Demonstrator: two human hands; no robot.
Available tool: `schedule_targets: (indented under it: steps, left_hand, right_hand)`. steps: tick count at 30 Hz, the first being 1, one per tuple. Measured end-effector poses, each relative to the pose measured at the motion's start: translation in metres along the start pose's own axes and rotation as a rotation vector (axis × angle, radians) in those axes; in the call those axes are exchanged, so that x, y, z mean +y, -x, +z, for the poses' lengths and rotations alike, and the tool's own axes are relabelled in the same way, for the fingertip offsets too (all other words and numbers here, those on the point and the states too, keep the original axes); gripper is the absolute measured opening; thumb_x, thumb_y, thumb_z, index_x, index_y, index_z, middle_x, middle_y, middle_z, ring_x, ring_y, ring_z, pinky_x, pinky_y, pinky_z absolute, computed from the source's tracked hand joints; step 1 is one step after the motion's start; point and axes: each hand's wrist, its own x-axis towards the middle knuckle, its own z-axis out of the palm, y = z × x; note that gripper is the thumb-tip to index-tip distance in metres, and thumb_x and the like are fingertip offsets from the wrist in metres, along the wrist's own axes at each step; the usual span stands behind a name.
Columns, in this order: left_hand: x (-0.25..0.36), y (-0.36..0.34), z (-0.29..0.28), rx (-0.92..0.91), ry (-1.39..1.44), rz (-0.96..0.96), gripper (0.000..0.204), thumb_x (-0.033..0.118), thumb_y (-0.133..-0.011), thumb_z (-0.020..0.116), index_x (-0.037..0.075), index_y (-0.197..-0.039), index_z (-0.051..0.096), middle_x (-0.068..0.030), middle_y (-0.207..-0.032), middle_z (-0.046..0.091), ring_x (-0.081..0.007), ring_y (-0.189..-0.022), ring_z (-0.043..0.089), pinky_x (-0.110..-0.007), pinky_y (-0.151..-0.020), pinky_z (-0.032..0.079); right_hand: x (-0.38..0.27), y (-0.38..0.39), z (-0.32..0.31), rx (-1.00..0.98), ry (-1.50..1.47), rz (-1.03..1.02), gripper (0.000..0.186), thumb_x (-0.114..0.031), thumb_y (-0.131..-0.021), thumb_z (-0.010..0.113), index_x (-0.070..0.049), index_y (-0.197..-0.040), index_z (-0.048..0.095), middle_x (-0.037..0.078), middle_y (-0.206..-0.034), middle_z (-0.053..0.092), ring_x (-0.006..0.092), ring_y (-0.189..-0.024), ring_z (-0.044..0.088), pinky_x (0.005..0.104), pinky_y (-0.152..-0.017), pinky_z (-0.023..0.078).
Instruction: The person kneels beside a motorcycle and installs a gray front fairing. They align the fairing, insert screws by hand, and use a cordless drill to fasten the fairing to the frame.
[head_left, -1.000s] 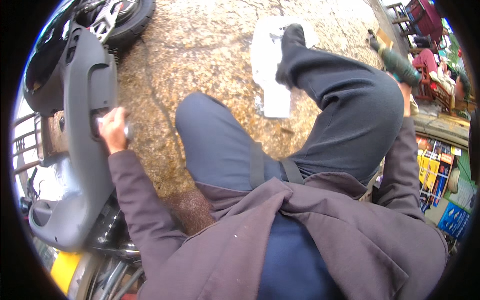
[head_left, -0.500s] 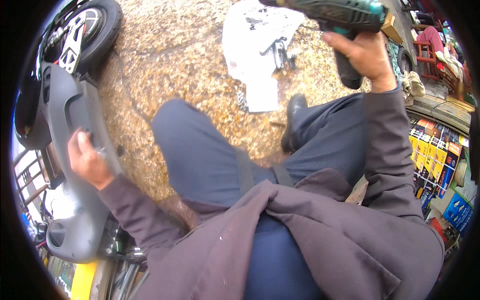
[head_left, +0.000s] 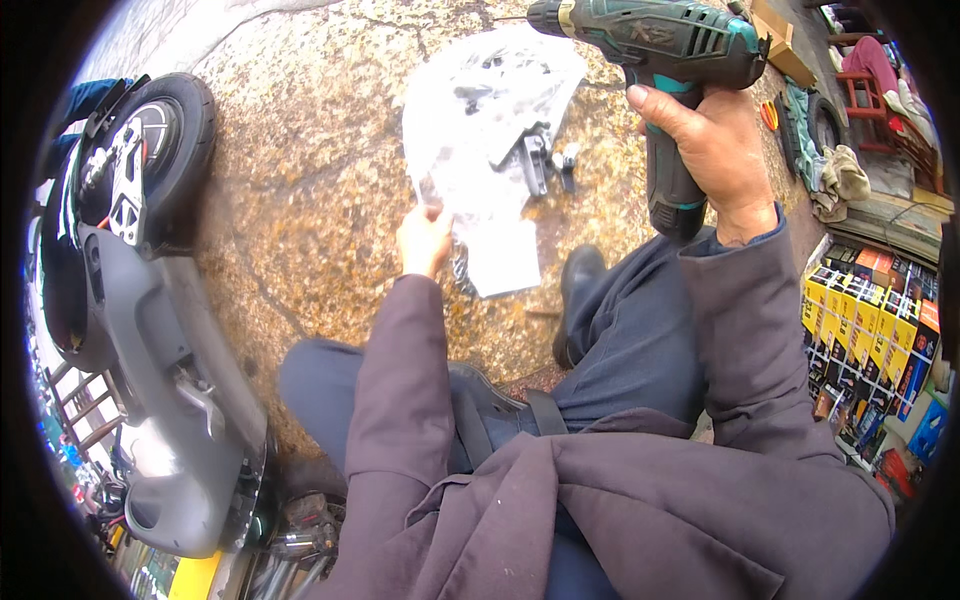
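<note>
I seem to be at an outdoor roadside repair spot: a grey scooter point(head_left: 150, 340) on rough stone ground point(head_left: 300, 200), stacked yellow boxes point(head_left: 860, 310) nearby.

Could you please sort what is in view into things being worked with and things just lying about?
In use:
cordless drill in right hand
clear plastic bag under left hand
small metal parts

Lying about:
grey scooter
yellow boxes
rags

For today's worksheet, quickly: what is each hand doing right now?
Left hand: pinching the clear plastic bag edge.
Right hand: closed on the green cordless drill.
</note>
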Motion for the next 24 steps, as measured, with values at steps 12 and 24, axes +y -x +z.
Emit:
schedule_targets:
  steps: [12,24]
  left_hand:
    - [0.055,-0.063,0.067,0.063,0.012,0.155,0.025,0.019,-0.087,0.069,0.000,-0.102,0.073,-0.0109,-0.085,0.074,-0.0154,-0.078,0.069,-0.029,-0.076,0.054]
    - [0.091,-0.079,0.061,0.015,-0.080,-0.001,0.030,0.024,-0.087,0.067,0.001,-0.105,0.074,-0.0190,-0.097,0.074,-0.0295,-0.093,0.072,-0.037,-0.086,0.054]
  right_hand:
    - [0.064,-0.078,0.003,-0.059,-0.097,-0.061,0.037,-0.021,-0.079,0.078,-0.005,-0.111,0.071,0.011,-0.096,0.075,0.0223,-0.085,0.069,0.0355,-0.080,0.054]
    - [0.183,-0.128,-0.052,-0.160,0.320,0.074,0.041,-0.032,-0.077,0.075,-0.008,-0.109,0.072,0.019,-0.093,0.073,0.0331,-0.089,0.072,0.0410,-0.082,0.056]
